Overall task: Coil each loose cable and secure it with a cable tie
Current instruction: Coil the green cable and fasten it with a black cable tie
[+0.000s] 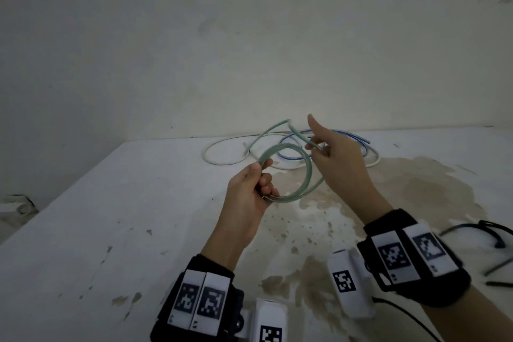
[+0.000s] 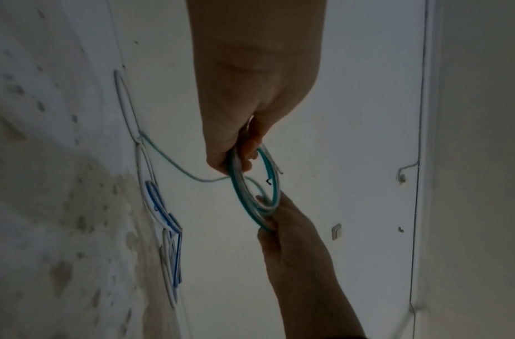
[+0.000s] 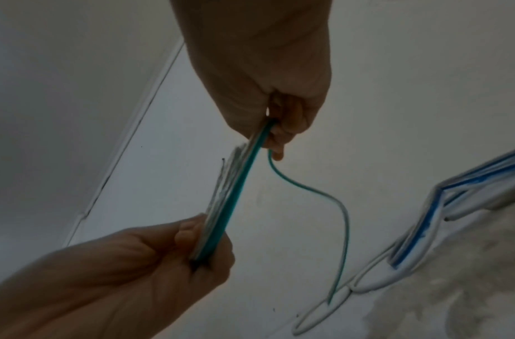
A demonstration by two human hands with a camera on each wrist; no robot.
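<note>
A green cable [image 1: 301, 172] is wound into a small coil held in the air over the table. My left hand [image 1: 254, 189] grips the coil's near left side [image 2: 238, 181] with curled fingers. My right hand [image 1: 330, 155] pinches the far right side [image 3: 250, 158], thumb sticking up. The cable's loose tail [image 1: 266, 133] runs back toward the wall and touches the table [image 3: 341, 229]. In the right wrist view the coil shows edge-on between both hands.
A white cable [image 1: 222, 159] and a blue-striped cable [image 1: 349, 134] lie loosely looped at the table's far edge by the wall. Black cable ties [image 1: 491, 241] lie at the right edge. The white table [image 1: 111, 216] is stained brown in the middle.
</note>
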